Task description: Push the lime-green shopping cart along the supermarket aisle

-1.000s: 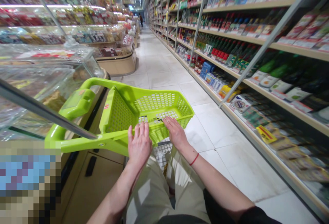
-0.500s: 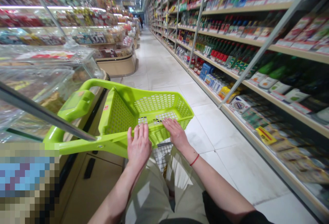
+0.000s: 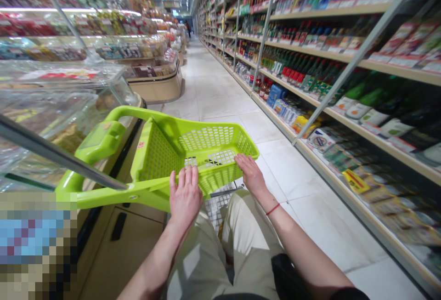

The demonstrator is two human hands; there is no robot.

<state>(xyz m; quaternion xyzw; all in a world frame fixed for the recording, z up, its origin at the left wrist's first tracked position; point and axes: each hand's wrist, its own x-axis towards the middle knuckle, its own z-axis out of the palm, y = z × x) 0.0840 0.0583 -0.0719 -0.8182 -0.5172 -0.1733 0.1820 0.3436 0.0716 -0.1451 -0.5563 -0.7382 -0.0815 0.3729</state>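
Item: green shopping cart [image 3: 223, 176], handle end beside display case [image 3: 119, 89], front end toward shelving [image 3: 327, 14]. Left hand [image 3: 186, 196]: on cart's near rim, fingers slightly spread. Right hand [image 3: 254, 177]: same rim, nearer cart's front, fingers close together. Risk, judged: uneven pressure could swing the handle against the case. Writing: yellow tag [image 3: 354, 181], seemingly "15", rest blurred; cart's red sticker [image 3: 140, 144], illegible.

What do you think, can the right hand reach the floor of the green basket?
Probably yes: the right hand is at the near rim, and nothing covers the open basket.
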